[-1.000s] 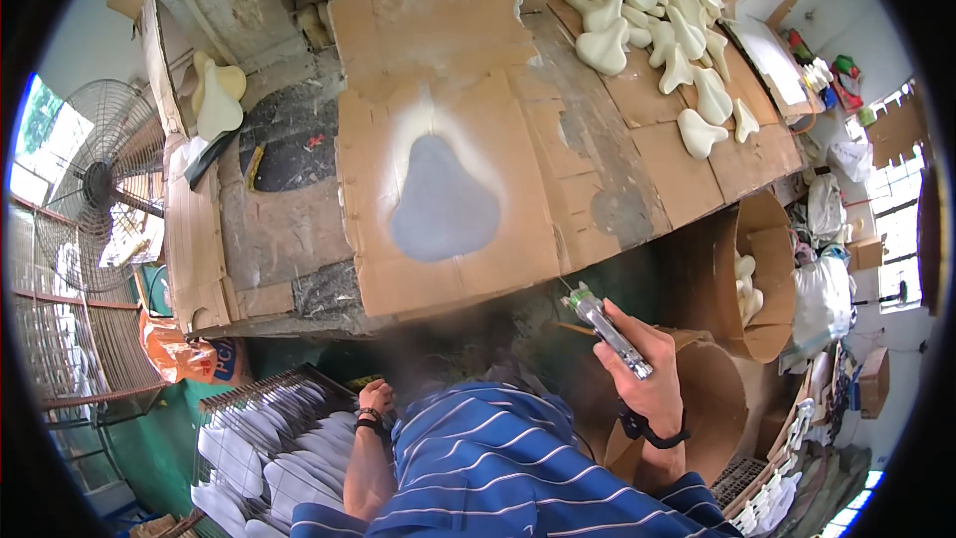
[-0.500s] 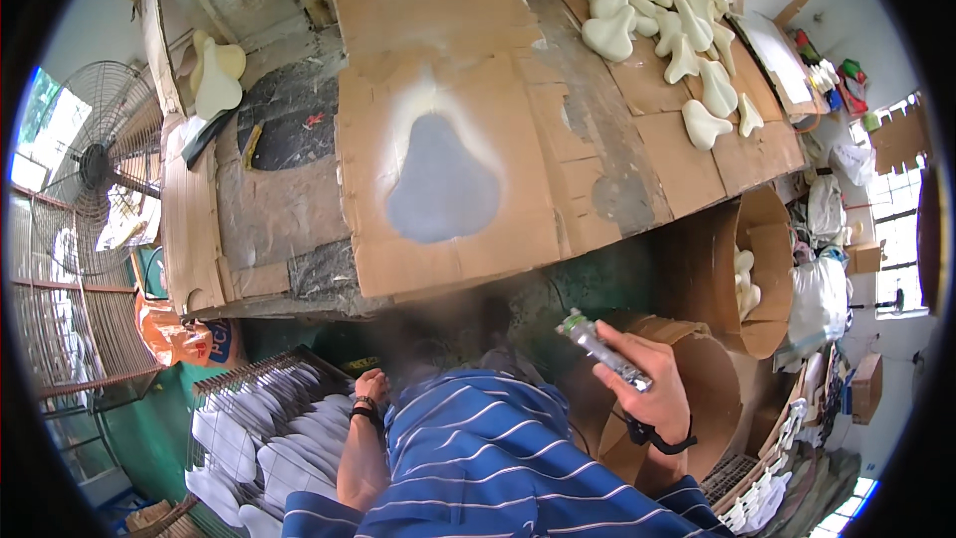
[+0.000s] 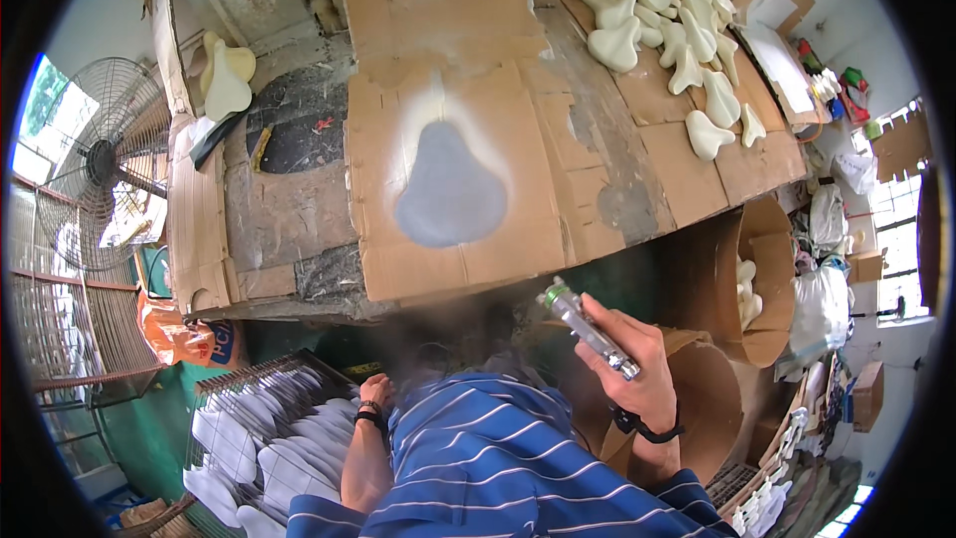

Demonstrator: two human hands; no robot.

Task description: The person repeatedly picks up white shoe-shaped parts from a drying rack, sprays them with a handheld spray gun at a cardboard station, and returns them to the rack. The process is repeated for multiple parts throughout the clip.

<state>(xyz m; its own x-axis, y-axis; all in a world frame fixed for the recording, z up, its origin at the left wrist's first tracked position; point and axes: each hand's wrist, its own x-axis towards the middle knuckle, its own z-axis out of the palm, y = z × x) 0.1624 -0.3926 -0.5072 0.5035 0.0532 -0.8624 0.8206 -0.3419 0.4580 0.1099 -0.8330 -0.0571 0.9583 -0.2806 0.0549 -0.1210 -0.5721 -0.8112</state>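
Note:
My right hand (image 3: 637, 369) is closed around a silver spray gun (image 3: 588, 324) with a green ring near its front end. The gun is held in front of my body, below the table's front edge, and points up and left. On the cardboard sheet (image 3: 518, 229) lies a flat-looking grey, saddle-shaped patch (image 3: 450, 189), ringed by a whitish haze; I cannot tell whether it is a piece or a mark. My left hand (image 3: 374, 391) hangs low by my shirt, fingers curled and partly hidden, beside a wire rack (image 3: 199, 394) of grey saddle-shaped pieces (image 3: 309, 448).
Cream saddle-shaped foam pieces (image 3: 687, 30) are heaped at the table's far right. A couple more (image 3: 229, 80) stand at far left. A large caged fan (image 3: 100, 154) is on the left. Cardboard drums (image 3: 767, 329) stand under the right side, and an orange bag (image 3: 174, 334) sits below left.
My right hand has moved slightly left and up with the spray gun, bringing its front end closer to the table edge. My left hand stays by my side. The view has shifted a little.

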